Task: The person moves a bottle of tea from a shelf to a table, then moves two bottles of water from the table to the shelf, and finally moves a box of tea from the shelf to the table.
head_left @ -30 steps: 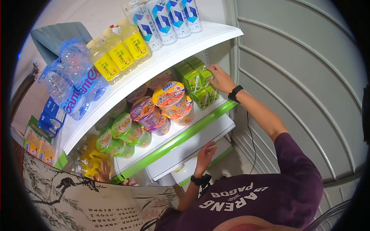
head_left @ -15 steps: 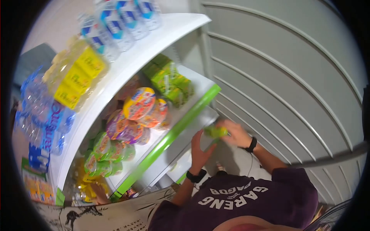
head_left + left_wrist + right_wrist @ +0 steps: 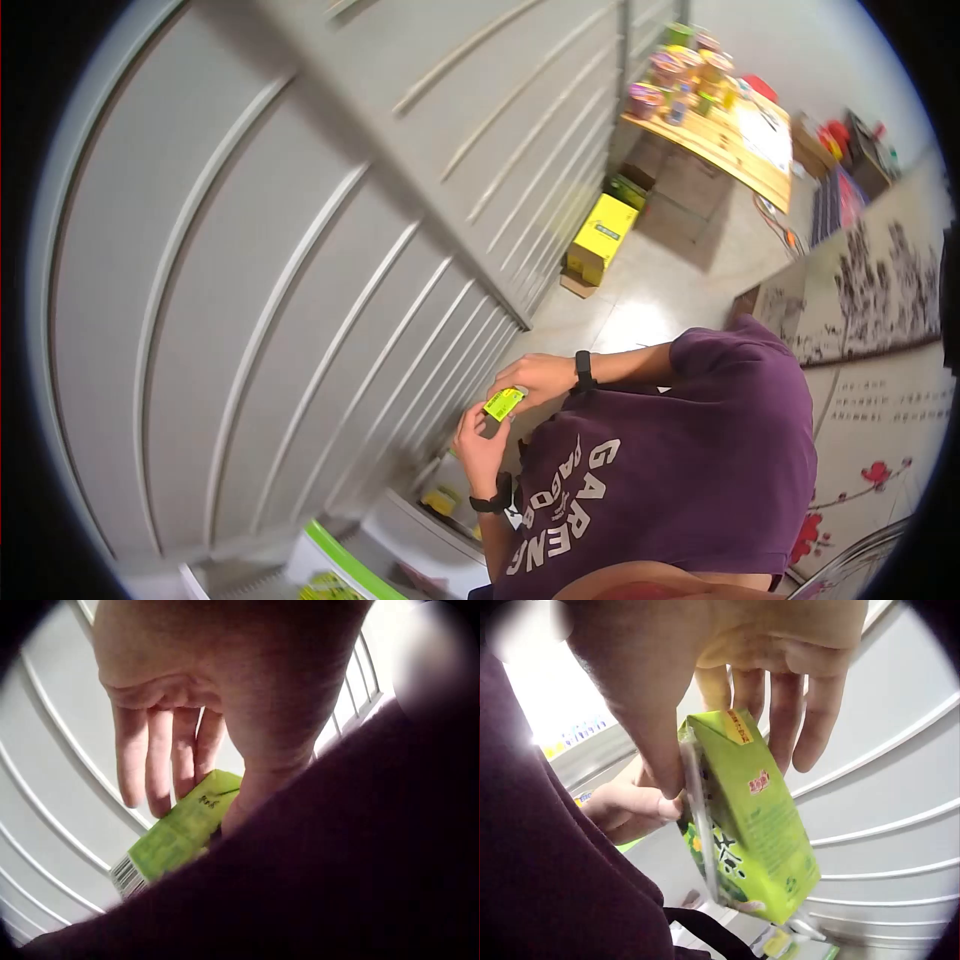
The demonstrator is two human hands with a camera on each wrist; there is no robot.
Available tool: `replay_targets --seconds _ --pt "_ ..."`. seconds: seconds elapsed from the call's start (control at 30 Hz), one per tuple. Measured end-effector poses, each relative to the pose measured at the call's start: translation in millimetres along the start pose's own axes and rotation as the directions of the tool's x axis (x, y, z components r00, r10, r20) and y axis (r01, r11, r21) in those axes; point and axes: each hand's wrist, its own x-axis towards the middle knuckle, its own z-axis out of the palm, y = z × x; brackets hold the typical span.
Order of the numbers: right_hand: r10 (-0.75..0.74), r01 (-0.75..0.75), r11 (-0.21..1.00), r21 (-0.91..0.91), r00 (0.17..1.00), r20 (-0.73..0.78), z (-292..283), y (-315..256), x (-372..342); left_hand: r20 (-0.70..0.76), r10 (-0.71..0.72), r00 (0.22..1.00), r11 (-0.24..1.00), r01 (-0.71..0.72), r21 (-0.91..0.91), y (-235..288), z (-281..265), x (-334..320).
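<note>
A small green drink carton (image 3: 504, 404) is between both hands, in front of the purple shirt. My right hand (image 3: 540, 378) grips its top end, thumb on one side and fingers on the other, as the right wrist view shows. A wrapped straw (image 3: 699, 817) runs along the carton's side. From the other side, my left hand (image 3: 482, 450) holds the carton between thumb and fingers. The left wrist view shows the carton's barcode end (image 3: 129, 876); the dark sleeve hides its lower part.
Grey ribbed wall panels (image 3: 230, 270) rise beside the hands. The green-edged shelf (image 3: 345, 560) with more green cartons (image 3: 330, 588) lies at the bottom. Farther off are a wooden table (image 3: 730, 150) with cup noodles and bottles, and a yellow box (image 3: 603, 235) on the floor.
My right hand took a green carton off the shelf and brought it to the left hand. The view has turned from the shelf toward the wall and table.
</note>
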Motion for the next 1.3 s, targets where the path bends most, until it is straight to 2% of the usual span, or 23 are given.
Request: replay_targets --seconds 0.1,0.17,0.23,0.3,0.37,0.43,0.53,0.63,0.73,0.83,0.93,1.03,1.07,1.2,1.3 --pt "0.077 -0.076 0.997 0.011 0.975 -0.208 -30.7 24.4 -26.7 0.116 0.099 0.988 0.995 -0.098 -0.013 31.7 27.6 53.9" --pt "0.134 -0.142 0.99 -0.002 0.939 -0.317 -50.3 38.4 -49.1 0.206 0.12 0.971 0.993 -0.114 -0.038 45.5 53.9 78.7" --pt "0.194 -0.199 0.98 0.023 0.911 -0.363 -71.5 45.0 -77.2 0.262 0.162 0.951 0.987 -0.15 -0.065 58.7 85.6 91.0" --pt "0.219 -0.224 0.974 0.04 0.877 -0.429 -88.8 51.0 -107.3 0.284 0.105 0.953 0.979 -0.049 -0.196 59.0 123.8 96.4" --pt "0.189 -0.195 0.98 0.044 0.836 -0.515 -106.4 58.3 -138.2 0.306 0.067 0.95 0.952 0.032 -0.305 73.4 159.2 101.7" --pt "0.214 -0.238 0.971 0.036 0.784 -0.583 -118.2 65.8 -166.1 0.343 0.039 0.939 0.913 0.106 -0.395 94.6 189.3 105.4" --pt "0.222 -0.335 0.942 -0.039 0.703 -0.675 -134.7 66.3 -207.8 0.382 0.116 0.917 0.938 0.026 -0.346 121.3 227.4 113.4" --pt "0.285 -0.386 0.922 0.025 0.634 -0.719 -148.5 67.1 -238.8 0.457 0.19 0.869 0.946 -0.038 -0.321 142.6 256.5 128.2" --pt "0.479 -0.437 0.861 0.261 0.521 -0.706 -156.2 65.6 -263.9 0.55 0.249 0.797 0.949 -0.087 -0.304 158.4 286.6 145.9" --pt "0.51 -0.428 0.838 0.338 0.396 -0.764 -153.9 84.7 -284.4 0.609 0.281 0.741 0.943 -0.095 -0.32 171.2 315.3 162.7" --pt "0.502 -0.458 0.824 0.334 0.317 -0.805 -170.2 85.1 -305.1 0.664 0.33 0.672 0.932 -0.118 -0.344 186.1 349.9 184.3" --pt "0.518 -0.436 0.802 0.407 0.17 -0.838 -183.0 116.9 -322.3 0.718 0.377 0.585 0.921 -0.159 -0.355 213.9 384.3 213.7" --pt "0.539 -0.39 0.793 0.468 0.093 -0.837 -188.8 126.6 -325.1 0.728 0.394 0.561 0.917 -0.188 -0.352 222.8 396.8 226.2" --pt "0.51 -0.467 0.785 0.407 0.114 -0.852 -252.9 151.3 -335.4 0.731 0.448 0.515 0.893 -0.224 -0.39 250.5 441.1 275.1" --pt "0.488 -0.529 0.781 0.333 0.184 -0.853 -308.0 169.4 -345.2 0.703 0.483 0.522 0.871 -0.204 -0.448 269.2 467.7 305.7"
